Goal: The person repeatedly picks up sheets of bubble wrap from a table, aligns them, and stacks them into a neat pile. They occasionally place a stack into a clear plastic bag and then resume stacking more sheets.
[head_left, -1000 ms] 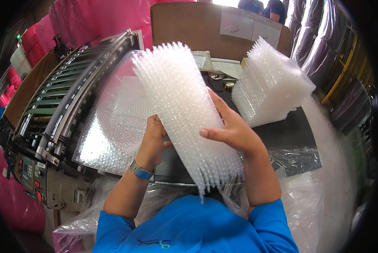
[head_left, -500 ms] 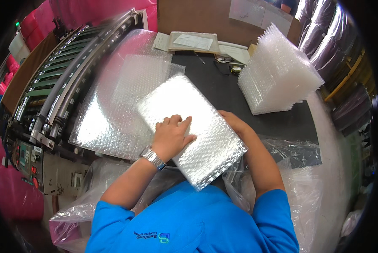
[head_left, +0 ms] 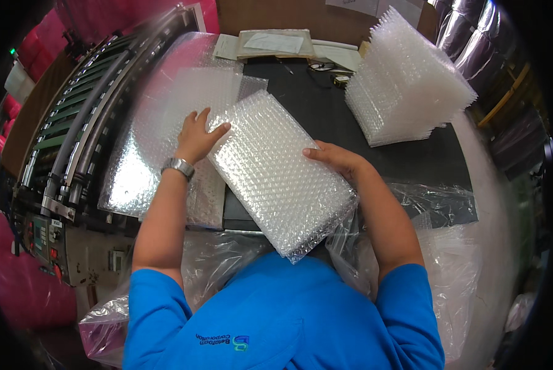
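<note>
A thick rectangular stack of clear bubble wrap sheets [head_left: 279, 169] lies slanted before me, its nearest corner close to my blue shirt. My right hand [head_left: 338, 158] grips the stack's right edge, thumb on top and the other fingers hidden beneath or behind. At the upper left edge is my left hand [head_left: 196, 137], wearing a metal watch, with fingers spread and thumb reaching to the stack's rim. Beneath and beyond that hand, loose bubble wrap sheets [head_left: 193, 92] lie on a larger shiny clear sheet [head_left: 128, 179].
A tall bubble wrap stack [head_left: 406, 83] stands at the far right of the dark tabletop [head_left: 295, 111]. Papers [head_left: 273, 43] and a tape measure [head_left: 340, 80] lie at the back. A roller machine [head_left: 97, 117] with a control panel [head_left: 51, 243] borders the left. Clear plastic film [head_left: 424, 203] drapes the near edge.
My left hand has moved from the middle of the stack's top to its upper left edge. My right thumb now shows on top. The stack's bright silvery glare has faded to clear bubbles.
</note>
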`<act>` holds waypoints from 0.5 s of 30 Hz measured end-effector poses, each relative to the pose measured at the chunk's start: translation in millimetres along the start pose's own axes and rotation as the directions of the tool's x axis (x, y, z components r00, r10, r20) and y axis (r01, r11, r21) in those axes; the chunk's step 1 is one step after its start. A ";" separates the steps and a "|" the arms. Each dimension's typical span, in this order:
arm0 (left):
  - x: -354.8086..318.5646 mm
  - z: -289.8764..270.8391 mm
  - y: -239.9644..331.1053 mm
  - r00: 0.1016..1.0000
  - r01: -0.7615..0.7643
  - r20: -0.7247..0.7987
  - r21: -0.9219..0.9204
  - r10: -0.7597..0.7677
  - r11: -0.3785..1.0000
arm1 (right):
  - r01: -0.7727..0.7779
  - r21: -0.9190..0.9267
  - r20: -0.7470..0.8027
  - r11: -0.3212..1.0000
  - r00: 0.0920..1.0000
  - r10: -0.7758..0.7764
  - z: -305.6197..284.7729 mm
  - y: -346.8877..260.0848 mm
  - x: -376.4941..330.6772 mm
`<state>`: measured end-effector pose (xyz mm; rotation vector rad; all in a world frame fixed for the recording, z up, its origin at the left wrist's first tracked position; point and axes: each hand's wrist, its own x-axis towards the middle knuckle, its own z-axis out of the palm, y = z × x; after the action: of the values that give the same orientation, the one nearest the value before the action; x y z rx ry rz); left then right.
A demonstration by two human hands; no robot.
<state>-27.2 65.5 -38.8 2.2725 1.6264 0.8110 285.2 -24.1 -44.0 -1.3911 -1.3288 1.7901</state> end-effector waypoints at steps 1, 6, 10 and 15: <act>5.0 -0.5 -1.7 0.991 0.067 0.113 0.003 -0.067 0.998 | 0.009 0.013 -0.009 1.000 1.000 -0.009 -1.4 3.6 1.1; -0.2 -37.5 9.3 0.685 0.331 0.715 -0.137 -0.138 0.934 | -0.059 -0.479 -0.151 0.876 0.988 -0.015 -11.9 -12.5 -10.3; -28.1 -44.7 14.4 0.558 0.419 0.811 -0.093 -0.175 0.903 | -0.156 -0.773 -0.193 0.615 0.981 0.007 -17.1 -35.3 -19.3; -56.5 -3.6 -16.1 0.738 0.619 0.673 -0.651 -0.043 0.439 | -0.075 -0.699 -0.010 0.711 0.995 0.095 -21.0 -29.2 -10.2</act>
<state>-55.1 18.5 -60.7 1.1776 0.9696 0.5294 303.2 -13.1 -13.2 -1.8254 -2.1319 1.3883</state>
